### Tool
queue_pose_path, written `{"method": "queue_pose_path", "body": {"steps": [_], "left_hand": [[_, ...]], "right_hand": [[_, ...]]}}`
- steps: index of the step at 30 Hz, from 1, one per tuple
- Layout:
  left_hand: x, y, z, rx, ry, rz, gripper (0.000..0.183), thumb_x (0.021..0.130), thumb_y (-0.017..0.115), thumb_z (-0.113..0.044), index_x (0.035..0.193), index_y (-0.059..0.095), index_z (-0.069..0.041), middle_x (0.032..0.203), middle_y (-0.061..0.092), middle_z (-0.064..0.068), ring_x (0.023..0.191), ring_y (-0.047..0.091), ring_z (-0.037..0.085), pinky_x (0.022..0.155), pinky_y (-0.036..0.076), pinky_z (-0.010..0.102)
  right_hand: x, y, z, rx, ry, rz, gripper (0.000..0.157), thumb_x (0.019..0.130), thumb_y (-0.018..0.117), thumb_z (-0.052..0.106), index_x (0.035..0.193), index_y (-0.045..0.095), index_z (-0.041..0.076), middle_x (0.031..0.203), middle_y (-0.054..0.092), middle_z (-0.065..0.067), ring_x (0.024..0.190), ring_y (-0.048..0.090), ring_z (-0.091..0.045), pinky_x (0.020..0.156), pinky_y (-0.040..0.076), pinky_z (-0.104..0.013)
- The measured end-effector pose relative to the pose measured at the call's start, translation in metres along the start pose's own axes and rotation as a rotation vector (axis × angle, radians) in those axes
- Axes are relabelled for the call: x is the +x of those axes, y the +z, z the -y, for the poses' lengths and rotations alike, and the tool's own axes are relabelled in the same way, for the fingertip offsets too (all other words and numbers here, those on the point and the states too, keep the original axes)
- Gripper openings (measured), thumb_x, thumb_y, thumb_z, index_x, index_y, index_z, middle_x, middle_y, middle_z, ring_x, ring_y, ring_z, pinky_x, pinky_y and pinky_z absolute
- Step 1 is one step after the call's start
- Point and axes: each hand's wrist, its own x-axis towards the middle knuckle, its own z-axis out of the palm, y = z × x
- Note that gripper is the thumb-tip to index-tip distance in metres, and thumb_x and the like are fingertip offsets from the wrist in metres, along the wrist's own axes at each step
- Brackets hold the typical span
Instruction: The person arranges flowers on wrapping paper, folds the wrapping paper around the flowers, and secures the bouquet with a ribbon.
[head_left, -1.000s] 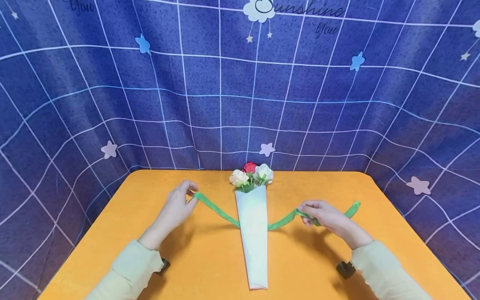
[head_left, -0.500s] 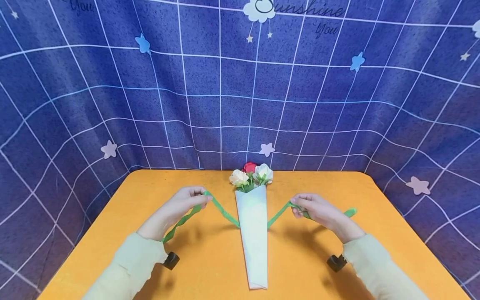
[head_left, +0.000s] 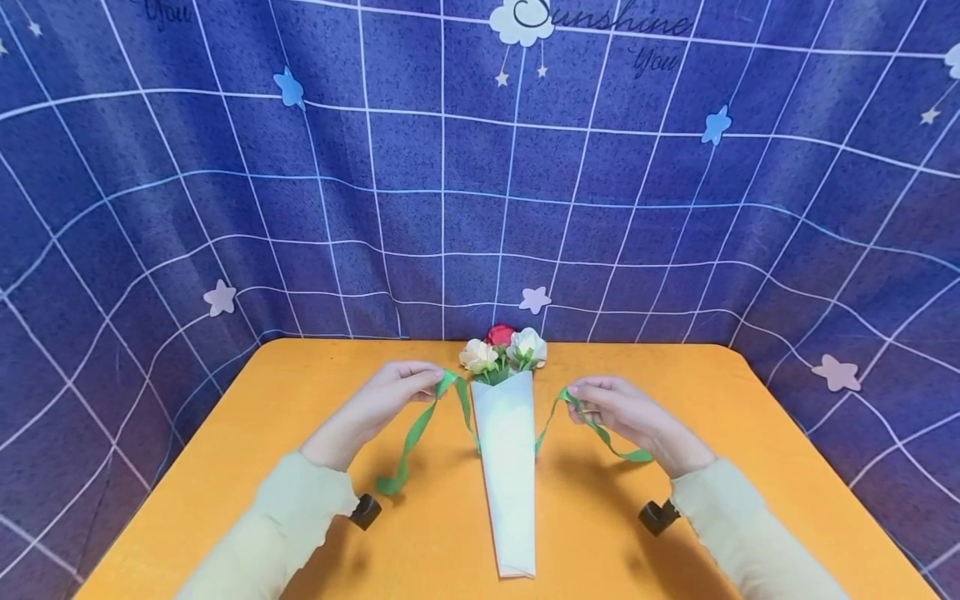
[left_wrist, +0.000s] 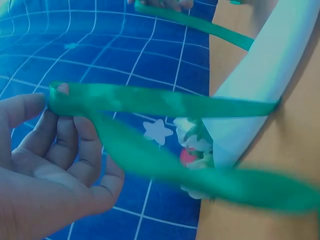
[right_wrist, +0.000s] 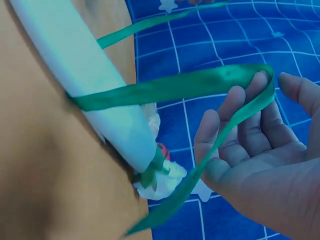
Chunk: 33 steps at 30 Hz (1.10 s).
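Note:
A bouquet in a white paper wrap [head_left: 506, 475] lies on the table, blooms away from me. Its flowers are a red rose [head_left: 499, 335], a white one [head_left: 528, 346] and a cream one [head_left: 477, 357]. A green ribbon [left_wrist: 165, 101] passes beneath the wrap, its middle hidden there, and rises on both sides. On the left, my left hand [head_left: 386, 400] holds one length at the fingertips, its loose tail hanging toward the table. My right hand [head_left: 618, 408] holds the other length, which bends over the fingers [right_wrist: 257, 82] and trails off to the right.
The orange table [head_left: 300, 392] reaches to a blue gridded curtain [head_left: 480, 225] with stars, which stands behind and along both sides. Dark wrist devices [head_left: 365, 512] show below the pale sleeves [head_left: 300, 508].
Both hands have come inward toward the bouquet, raising the ribbon's two sides more steeply. The left hand now holds the ribbon further from its end, with a tail hanging down. The bouquet stays put.

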Motion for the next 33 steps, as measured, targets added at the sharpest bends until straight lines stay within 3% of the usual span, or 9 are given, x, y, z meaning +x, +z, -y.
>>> {"method": "queue_pose_path", "body": {"steps": [5,10,18,26,33], "left_hand": [[0.006,0.009,-0.005,0.070,0.017,-0.002,0.030,0.094,0.056,-0.020,0.114,0.065,0.001,0.102,0.067,0.004,0.094,0.060,0.012,0.092,0.047,0.039],[0.012,0.019,-0.012,0.119,0.042,-0.004,0.029,0.093,0.058,-0.018,0.114,0.066,0.000,0.108,0.067,0.008,0.096,0.061,0.012,0.090,0.049,0.036],[0.021,0.032,-0.016,0.210,0.087,-0.038,0.024,0.091,0.062,-0.015,0.111,0.068,-0.002,0.110,0.067,0.009,0.095,0.060,0.013,0.088,0.050,0.033],[0.026,0.043,-0.017,0.245,0.120,-0.039,0.023,0.090,0.062,-0.013,0.110,0.068,-0.001,0.106,0.068,0.009,0.098,0.061,0.015,0.090,0.049,0.034],[0.030,0.050,-0.019,0.231,0.097,-0.049,0.021,0.089,0.064,-0.013,0.107,0.070,-0.003,0.099,0.070,0.006,0.090,0.060,0.011,0.085,0.050,0.031]], "right_hand": [[0.004,0.005,0.005,0.033,0.005,-0.017,0.020,0.099,0.048,0.017,0.103,0.064,0.005,0.087,0.066,0.000,0.080,0.061,-0.013,0.076,0.050,-0.025],[0.008,0.009,0.008,0.076,0.012,-0.046,0.025,0.097,0.050,0.012,0.113,0.057,-0.005,0.092,0.067,0.000,0.083,0.063,-0.014,0.082,0.051,-0.029],[0.014,0.015,0.011,0.170,0.038,-0.048,0.017,0.098,0.047,0.009,0.103,0.063,0.009,0.094,0.069,0.000,0.084,0.064,-0.013,0.085,0.051,-0.029],[0.016,0.018,0.020,0.243,0.007,0.002,0.023,0.099,0.043,0.009,0.098,0.066,0.012,0.088,0.070,0.002,0.080,0.063,-0.011,0.079,0.051,-0.026],[0.017,0.024,0.028,0.280,-0.013,0.001,0.021,0.098,0.045,0.008,0.098,0.066,0.011,0.091,0.069,-0.001,0.081,0.064,-0.012,0.078,0.051,-0.026]]}}
